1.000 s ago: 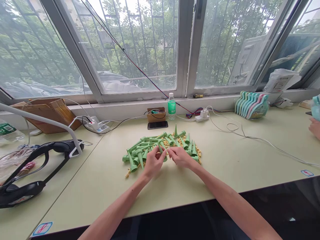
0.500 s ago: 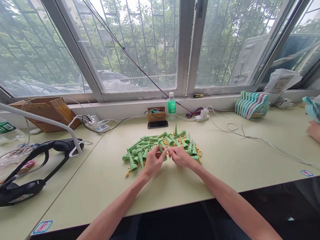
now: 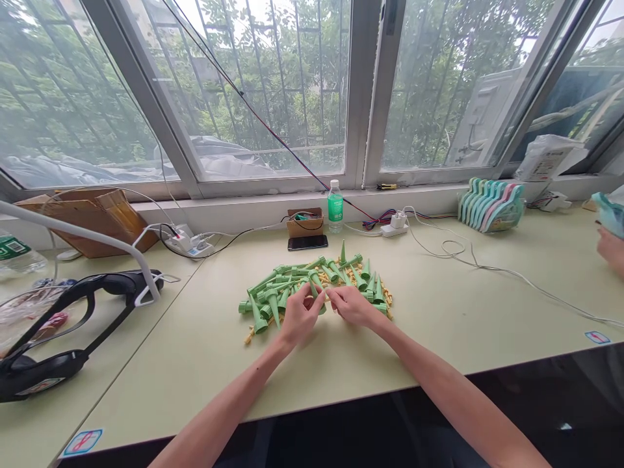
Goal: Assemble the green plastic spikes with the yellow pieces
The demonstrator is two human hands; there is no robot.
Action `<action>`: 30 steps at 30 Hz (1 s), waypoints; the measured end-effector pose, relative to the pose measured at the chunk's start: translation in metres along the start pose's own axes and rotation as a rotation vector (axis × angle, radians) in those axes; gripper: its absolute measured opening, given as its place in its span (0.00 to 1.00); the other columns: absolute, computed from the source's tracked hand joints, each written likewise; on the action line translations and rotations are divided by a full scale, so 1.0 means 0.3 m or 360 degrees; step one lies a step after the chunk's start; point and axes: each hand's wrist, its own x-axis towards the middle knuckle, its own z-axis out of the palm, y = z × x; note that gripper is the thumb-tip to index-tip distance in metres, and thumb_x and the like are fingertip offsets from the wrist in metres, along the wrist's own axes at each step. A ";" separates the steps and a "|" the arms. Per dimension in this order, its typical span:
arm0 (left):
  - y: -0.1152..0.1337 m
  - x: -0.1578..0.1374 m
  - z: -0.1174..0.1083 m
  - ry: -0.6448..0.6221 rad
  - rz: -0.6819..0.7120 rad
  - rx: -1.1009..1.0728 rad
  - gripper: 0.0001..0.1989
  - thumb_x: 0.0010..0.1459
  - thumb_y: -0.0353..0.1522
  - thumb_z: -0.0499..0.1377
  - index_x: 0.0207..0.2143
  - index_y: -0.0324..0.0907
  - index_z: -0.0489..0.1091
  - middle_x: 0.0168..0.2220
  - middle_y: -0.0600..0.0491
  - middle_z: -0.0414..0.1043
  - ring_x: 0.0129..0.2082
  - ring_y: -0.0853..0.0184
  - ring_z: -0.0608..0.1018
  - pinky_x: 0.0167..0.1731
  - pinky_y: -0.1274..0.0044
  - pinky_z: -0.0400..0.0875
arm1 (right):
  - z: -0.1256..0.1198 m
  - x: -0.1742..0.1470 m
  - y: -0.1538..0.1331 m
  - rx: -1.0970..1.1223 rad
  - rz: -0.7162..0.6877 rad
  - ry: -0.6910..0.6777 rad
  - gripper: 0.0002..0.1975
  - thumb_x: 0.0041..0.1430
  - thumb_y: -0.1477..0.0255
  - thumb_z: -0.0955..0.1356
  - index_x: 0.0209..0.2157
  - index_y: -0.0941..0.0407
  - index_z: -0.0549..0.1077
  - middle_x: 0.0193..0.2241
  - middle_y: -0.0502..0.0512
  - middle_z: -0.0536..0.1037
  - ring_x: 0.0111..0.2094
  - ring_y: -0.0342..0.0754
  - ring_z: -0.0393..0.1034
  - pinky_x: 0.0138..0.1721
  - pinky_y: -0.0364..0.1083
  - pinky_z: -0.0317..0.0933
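A: How do the hands stand?
B: Mid-frame, nearly meeting. The left hand (image 3: pixel 299 315) grips a green cone (image 3: pixel 313 291). The right hand (image 3: pixel 353 305) is pinched narrow just beside it; I can't tell what sits between those fingertips.
A: And around them?
B: A pile of green cones (image 3: pixel 273 300) spreads left, right and behind, in the centre of the frame, with small yellow pieces (image 3: pixel 388 296) showing among them and at the edges.
A: Farther out on the surface (image 3: pixel 439 312)?
B: Above the pile, a phone (image 3: pixel 307 244) lies in front of a small box (image 3: pixel 305 227), with a bottle (image 3: pixel 335 209) upright on its right. A black headset (image 3: pixel 110 283) is at left. Another person's hand (image 3: pixel 611 249) shows at the right edge.
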 end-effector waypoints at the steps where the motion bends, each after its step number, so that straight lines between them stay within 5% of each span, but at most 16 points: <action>1: 0.000 0.000 0.001 0.0004 0.0000 -0.0007 0.12 0.60 0.40 0.58 0.32 0.40 0.66 0.30 0.53 0.70 0.22 0.73 0.71 0.22 0.81 0.63 | 0.000 0.000 0.000 0.0000 0.0001 0.0001 0.26 0.69 0.60 0.55 0.19 0.56 0.63 0.14 0.48 0.65 0.20 0.42 0.61 0.29 0.42 0.55; 13: 0.010 -0.001 0.001 0.0047 0.0005 -0.0071 0.13 0.59 0.41 0.58 0.33 0.40 0.67 0.29 0.53 0.70 0.21 0.73 0.71 0.21 0.81 0.61 | 0.002 -0.004 -0.002 0.0150 0.0049 -0.0092 0.18 0.68 0.64 0.56 0.26 0.56 0.65 0.12 0.45 0.64 0.16 0.42 0.61 0.27 0.42 0.59; 24: 0.007 -0.001 -0.002 0.0032 0.0035 -0.0062 0.11 0.60 0.39 0.58 0.33 0.39 0.67 0.29 0.54 0.68 0.21 0.76 0.68 0.20 0.82 0.60 | -0.003 -0.004 -0.009 0.0126 0.0054 -0.0062 0.25 0.68 0.59 0.55 0.19 0.56 0.62 0.12 0.46 0.63 0.16 0.41 0.59 0.25 0.42 0.56; 30: 0.011 -0.001 0.001 0.0054 0.0019 -0.0090 0.12 0.59 0.40 0.58 0.33 0.39 0.67 0.29 0.53 0.69 0.22 0.73 0.71 0.21 0.81 0.64 | 0.010 0.001 0.007 0.0205 0.0107 0.0006 0.21 0.67 0.59 0.57 0.25 0.56 0.64 0.13 0.44 0.63 0.14 0.41 0.59 0.23 0.42 0.57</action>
